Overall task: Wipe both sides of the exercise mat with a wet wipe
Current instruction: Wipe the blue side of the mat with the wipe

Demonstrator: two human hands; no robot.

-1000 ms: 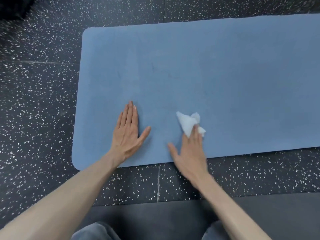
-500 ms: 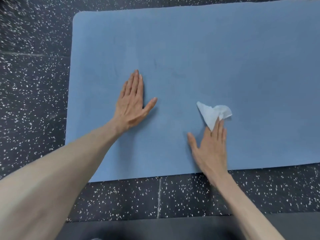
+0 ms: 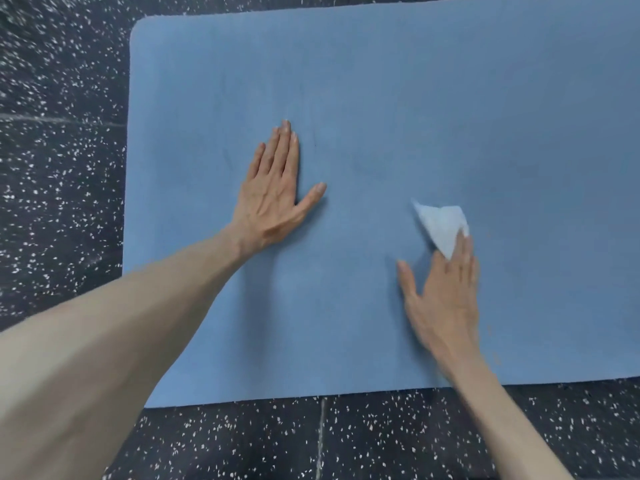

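Your blue exercise mat [image 3: 415, 98] lies flat on a black rubber floor [image 3: 62, 168] flecked with white chips, its near-left and far-left corners rounded, its right end running out of the picture. The mat's surface is matte and finely grained, with faint darker smudges and a short thin mark just beyond your left fingertips. A pale seam crosses the floor on the left, and another runs toward you below the mat's near edge.

Your left hand [image 3: 273, 192] rests palm-down on the mat toward its left end, fingers straight and held together, thumb angled out to the right: a flat grip, pinching nothing. Your right hand [image 3: 446, 299] lies on the mat nearer its front edge, thumb spread to the left, its straight fingers pressing down on the wet wipe [image 3: 441, 223]. That hand is blurred, so the finer set of its fingers cannot be told.

The wipe is white, thin and creased, bunched into a rough triangle with one point toward the left. Most of it shows beyond your fingertips, flat against the mat, well apart from your left hand.
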